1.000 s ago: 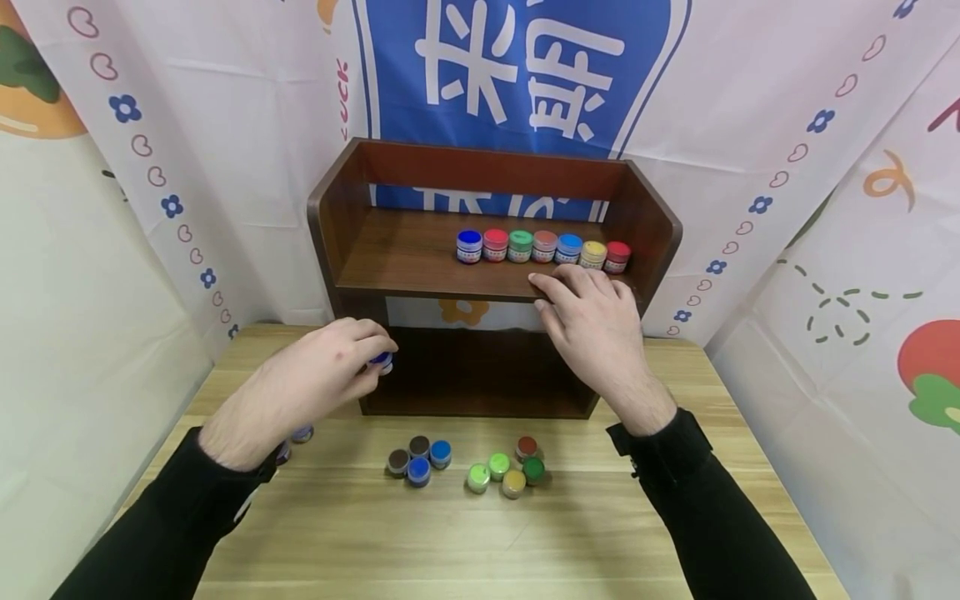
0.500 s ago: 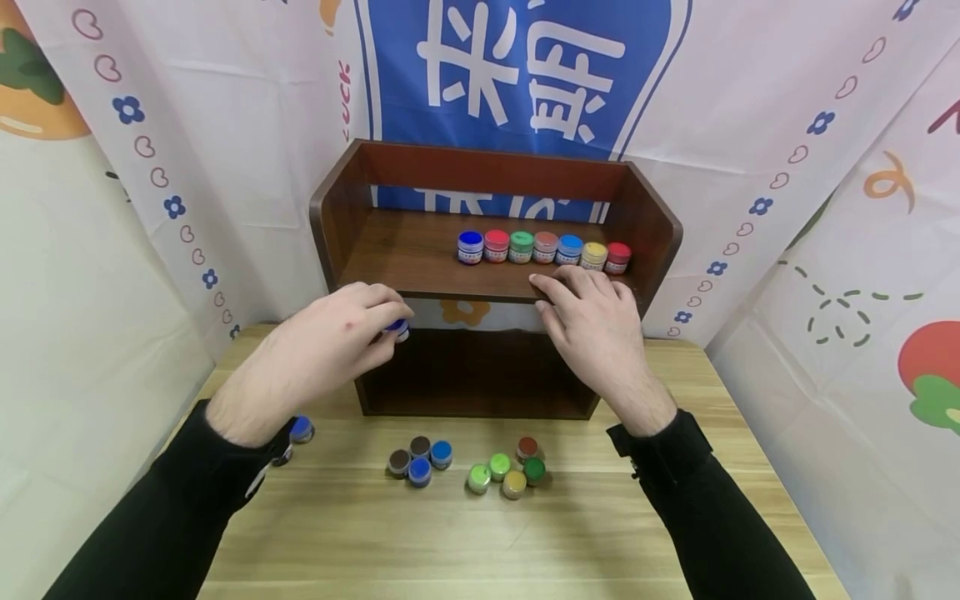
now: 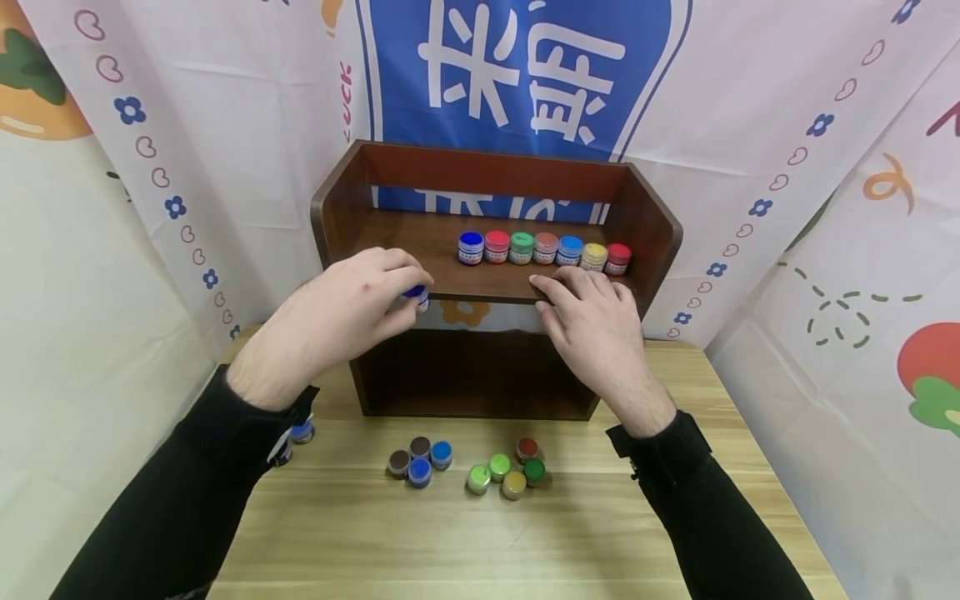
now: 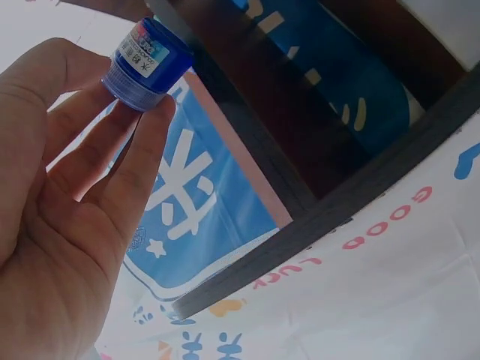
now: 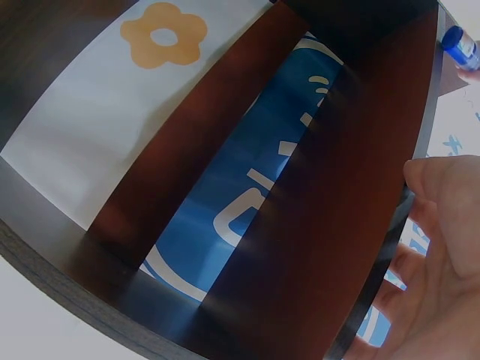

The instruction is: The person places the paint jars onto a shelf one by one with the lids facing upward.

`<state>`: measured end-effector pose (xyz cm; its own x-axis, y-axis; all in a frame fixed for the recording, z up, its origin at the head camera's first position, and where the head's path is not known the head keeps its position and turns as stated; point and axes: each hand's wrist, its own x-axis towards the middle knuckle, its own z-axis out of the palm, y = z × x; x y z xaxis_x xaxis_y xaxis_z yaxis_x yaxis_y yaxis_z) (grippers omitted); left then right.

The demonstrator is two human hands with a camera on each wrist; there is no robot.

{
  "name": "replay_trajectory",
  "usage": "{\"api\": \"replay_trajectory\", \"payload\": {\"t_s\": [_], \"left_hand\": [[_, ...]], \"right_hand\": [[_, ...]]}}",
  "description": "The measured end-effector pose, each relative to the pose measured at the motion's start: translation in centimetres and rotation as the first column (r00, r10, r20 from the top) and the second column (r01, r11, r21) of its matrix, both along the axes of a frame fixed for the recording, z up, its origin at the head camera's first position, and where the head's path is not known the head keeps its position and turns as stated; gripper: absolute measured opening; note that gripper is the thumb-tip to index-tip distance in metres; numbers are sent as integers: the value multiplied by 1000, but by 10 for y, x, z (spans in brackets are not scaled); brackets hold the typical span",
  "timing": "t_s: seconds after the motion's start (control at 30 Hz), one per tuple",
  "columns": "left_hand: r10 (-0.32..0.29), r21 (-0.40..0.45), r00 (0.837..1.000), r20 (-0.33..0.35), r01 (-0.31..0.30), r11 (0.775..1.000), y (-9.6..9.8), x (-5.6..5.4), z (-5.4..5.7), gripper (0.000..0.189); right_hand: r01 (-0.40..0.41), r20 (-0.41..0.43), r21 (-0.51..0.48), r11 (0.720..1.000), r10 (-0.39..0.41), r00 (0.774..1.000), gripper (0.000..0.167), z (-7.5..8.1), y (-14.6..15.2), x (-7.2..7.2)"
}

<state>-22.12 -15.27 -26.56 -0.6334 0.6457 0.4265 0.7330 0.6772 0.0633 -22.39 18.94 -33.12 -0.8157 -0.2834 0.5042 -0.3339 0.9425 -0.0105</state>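
Observation:
My left hand (image 3: 341,312) pinches a small blue-lidded paint jar (image 4: 154,60) between thumb and fingertips, in front of the upper board's left half. In the left wrist view the jar's lid and printed label show; the head view hides most of it behind the fingers. With its thumb at the front edge and its fingers over the top, my right hand (image 3: 600,333) grips the board of the brown wooden shelf (image 3: 405,267). Behind those fingers stands a row of several paint jars, from a blue jar (image 3: 470,248) to a red jar (image 3: 618,258) at the right.
On the table (image 3: 525,550) stand more jars: a middle cluster with a blue jar (image 3: 419,472), a right cluster with a yellow jar (image 3: 513,484), and a blue jar (image 3: 302,431) partly hidden by the left sleeve. Printed cloth (image 3: 825,250) hangs behind and beside the table.
My left hand has risen and moved right with the blue jar, from beside the lower compartment to the upper board's front edge. The right hand has stayed on the shelf edge.

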Motion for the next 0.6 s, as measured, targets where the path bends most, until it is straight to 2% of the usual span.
{"api": "replay_trajectory", "payload": {"t_s": [0.33,0.6], "left_hand": [[2,29,1000,26,-3,1000,9,-11,11,27],[29,52,999,37,-30,998,17,-26,13,30]], "right_hand": [[2,-3,-6,1000,-2,1000,42,0,0,0],[3,-1,-3,1000,-3,1000,42,-1,0,-1]]}}
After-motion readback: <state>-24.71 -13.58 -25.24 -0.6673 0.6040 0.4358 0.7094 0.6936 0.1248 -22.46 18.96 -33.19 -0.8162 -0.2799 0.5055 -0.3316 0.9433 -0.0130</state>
